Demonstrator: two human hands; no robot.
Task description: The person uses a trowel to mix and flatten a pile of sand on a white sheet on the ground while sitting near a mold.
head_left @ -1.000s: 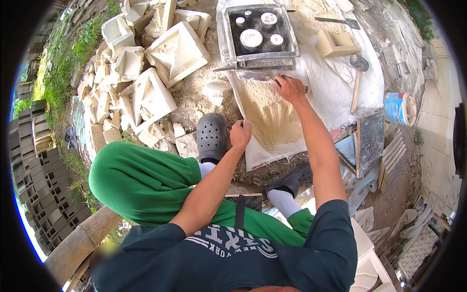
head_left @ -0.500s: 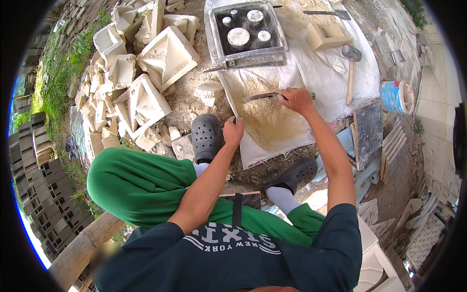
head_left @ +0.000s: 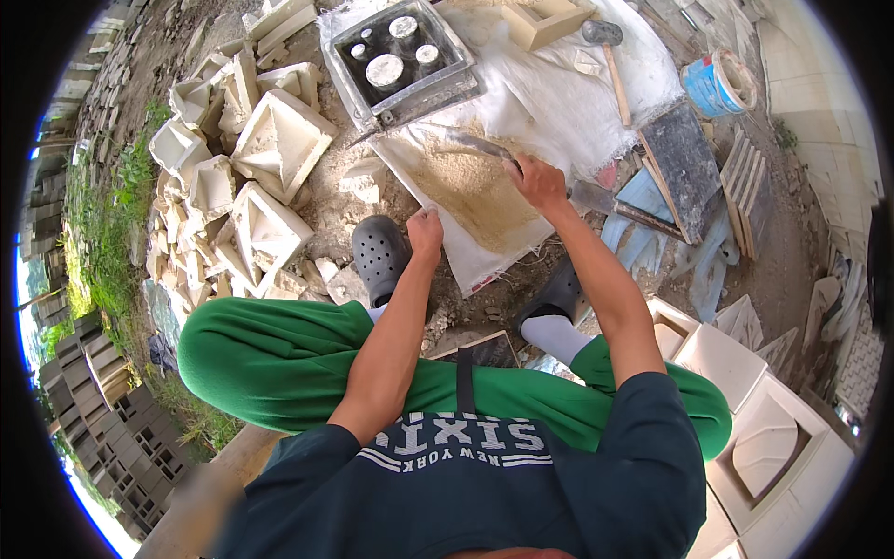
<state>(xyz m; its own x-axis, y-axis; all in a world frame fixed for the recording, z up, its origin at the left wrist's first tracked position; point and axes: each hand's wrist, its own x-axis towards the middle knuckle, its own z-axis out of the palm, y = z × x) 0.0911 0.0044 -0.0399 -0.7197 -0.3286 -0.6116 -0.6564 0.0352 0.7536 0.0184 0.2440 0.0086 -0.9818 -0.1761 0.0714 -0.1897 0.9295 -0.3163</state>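
Note:
My left hand point(head_left: 426, 230) pinches the edge of a white woven sack sheet point(head_left: 407, 170), just beyond my left shoe. With its fingers wrapped round it, my right hand point(head_left: 540, 184) holds a long, flat metal tool point(head_left: 480, 143). One end of the tool reaches over a heap of tan powder point(head_left: 470, 186) on the sheet; a wider dark end point(head_left: 590, 197) sticks out to the right of the hand. My fist hides the tool's middle. Beyond the heap stands a dark, square metal mould point(head_left: 410, 65) with several round, pale-topped posts inside.
Broken cream blocks point(head_left: 270, 228) are piled at left. A mallet point(head_left: 605, 70), a hollow tan block point(head_left: 545, 20) and a blue bucket point(head_left: 719, 84) lie far right. Dark boards point(head_left: 684, 172) lean nearer, with cream moulded pieces point(head_left: 778, 447) by my right side. Dark clogs point(head_left: 381, 253) are on my feet.
The view has turned, so the scene sits further left and higher. My right hand has swung the tool to a slant, its right end nearer me. My left hand keeps its grip on the sheet.

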